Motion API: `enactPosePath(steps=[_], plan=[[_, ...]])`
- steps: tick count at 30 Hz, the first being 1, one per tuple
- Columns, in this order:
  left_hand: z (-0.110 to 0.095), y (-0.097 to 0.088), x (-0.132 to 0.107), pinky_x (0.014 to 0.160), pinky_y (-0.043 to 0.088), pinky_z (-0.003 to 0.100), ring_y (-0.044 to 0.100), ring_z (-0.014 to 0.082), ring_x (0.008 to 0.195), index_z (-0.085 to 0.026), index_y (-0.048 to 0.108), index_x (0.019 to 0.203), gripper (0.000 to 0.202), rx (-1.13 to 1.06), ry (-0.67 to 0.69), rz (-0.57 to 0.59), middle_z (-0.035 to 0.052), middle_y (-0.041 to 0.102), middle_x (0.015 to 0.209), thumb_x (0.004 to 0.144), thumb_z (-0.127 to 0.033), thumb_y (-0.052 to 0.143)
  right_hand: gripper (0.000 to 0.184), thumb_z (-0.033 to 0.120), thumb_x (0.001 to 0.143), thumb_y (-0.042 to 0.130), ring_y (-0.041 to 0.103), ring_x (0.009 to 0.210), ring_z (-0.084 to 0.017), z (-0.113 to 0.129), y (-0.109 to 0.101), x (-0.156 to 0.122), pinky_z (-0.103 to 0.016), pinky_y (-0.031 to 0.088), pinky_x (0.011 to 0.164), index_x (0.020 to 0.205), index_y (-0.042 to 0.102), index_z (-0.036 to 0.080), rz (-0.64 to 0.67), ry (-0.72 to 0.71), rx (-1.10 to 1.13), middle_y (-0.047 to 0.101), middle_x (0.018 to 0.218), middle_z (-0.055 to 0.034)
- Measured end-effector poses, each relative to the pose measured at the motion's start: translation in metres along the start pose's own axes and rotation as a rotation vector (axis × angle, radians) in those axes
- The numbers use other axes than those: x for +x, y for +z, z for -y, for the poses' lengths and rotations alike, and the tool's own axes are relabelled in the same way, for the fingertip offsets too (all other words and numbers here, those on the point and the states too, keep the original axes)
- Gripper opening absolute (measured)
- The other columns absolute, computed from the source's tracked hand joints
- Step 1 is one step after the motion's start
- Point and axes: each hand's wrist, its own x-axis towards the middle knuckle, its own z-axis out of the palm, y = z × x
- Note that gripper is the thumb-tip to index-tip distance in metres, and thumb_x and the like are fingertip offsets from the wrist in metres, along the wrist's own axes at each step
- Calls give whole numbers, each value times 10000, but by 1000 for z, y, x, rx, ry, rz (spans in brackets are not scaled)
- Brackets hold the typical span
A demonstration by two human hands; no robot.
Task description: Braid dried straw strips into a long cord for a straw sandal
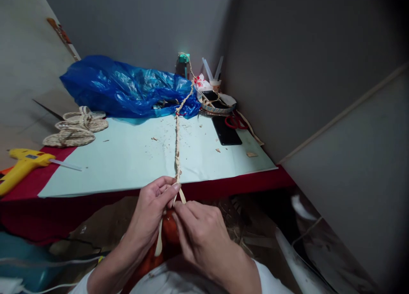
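Note:
A long tan braided cord (177,145) runs taut from the back of the table toward me, across the pale sheet (128,157). My left hand (153,206) pinches the near end of the braid between thumb and fingers. My right hand (200,232) is closed just beside it, gripping loose flat strands (182,196) that hang from the braid's end. One pale strand (159,240) drops down below my left hand. Both hands sit just in front of the table's near edge.
A blue plastic bag (128,87) lies at the back. Woven straw sandals (76,128) sit at left, a yellow glue gun (22,164) further left. A black phone (226,131), red scissors (235,121) and a cup with glue sticks (213,79) stand at back right. Grey walls close in.

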Motion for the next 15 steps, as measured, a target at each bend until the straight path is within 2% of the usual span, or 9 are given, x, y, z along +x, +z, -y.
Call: enactPosePath(steps=[1, 3, 5, 6, 8, 10, 12, 15], plan=[[-2, 0, 0, 416, 220, 130, 272, 33, 450, -156, 590, 789, 238, -12, -2, 4, -94, 369, 495, 744, -345, 726, 203, 169, 917, 415, 512, 658, -152, -1, -6, 2, -291, 351, 612, 872, 613, 162, 7, 23, 75, 591, 736, -32], [-7, -1, 0, 426, 243, 125, 289, 33, 455, -158, 594, 796, 236, -25, -5, 26, -90, 382, 511, 748, -349, 724, 225, 226, 945, 419, 530, 703, -147, -6, -17, 8, -279, 374, 660, 856, 619, 173, -69, 100, 186, 612, 770, -36], [-12, -1, 1, 446, 281, 130, 318, 38, 467, -164, 603, 821, 235, -15, -5, 57, -82, 403, 534, 758, -361, 714, 192, 266, 944, 453, 555, 790, -159, -12, -24, 18, -280, 394, 730, 954, 620, 171, -168, 175, 270, 640, 868, -55], [-14, -2, 1, 457, 301, 137, 340, 45, 476, -169, 609, 838, 233, 4, 3, 69, -76, 420, 548, 767, -370, 703, 191, 281, 944, 463, 563, 808, -160, -15, -25, 23, -276, 401, 744, 1001, 609, 172, -165, 200, 337, 647, 901, -57], [-18, -2, 1, 478, 336, 157, 391, 66, 503, -176, 616, 863, 236, 76, 32, 77, -59, 465, 576, 780, -389, 680, 189, 295, 950, 456, 573, 766, -136, -22, -24, 33, -248, 415, 719, 1019, 591, 181, -43, 215, 542, 647, 883, -31], [-20, -4, 1, 525, 389, 182, 473, 98, 562, -177, 623, 874, 239, 189, 73, 64, -36, 533, 620, 781, -394, 667, 202, 280, 969, 406, 556, 683, -105, -27, -19, 40, -213, 417, 658, 957, 583, 184, 95, 223, 755, 622, 799, 3], [-21, -6, -1, 605, 438, 212, 546, 136, 647, -178, 630, 862, 226, 325, 128, 30, -10, 600, 680, 787, -390, 646, 223, 272, 970, 391, 544, 691, -101, -30, -13, 43, -202, 418, 664, 907, 583, 176, 126, 253, 841, 595, 765, 10], [-17, -8, -4, 684, 449, 233, 591, 166, 722, -193, 647, 845, 168, 534, 234, -51, 10, 665, 770, 805, -351, 608, 214, 276, 947, 438, 555, 777, -121, -30, -7, 44, -217, 422, 740, 944, 626, 173, 88, 299, 823, 615, 810, -5]])
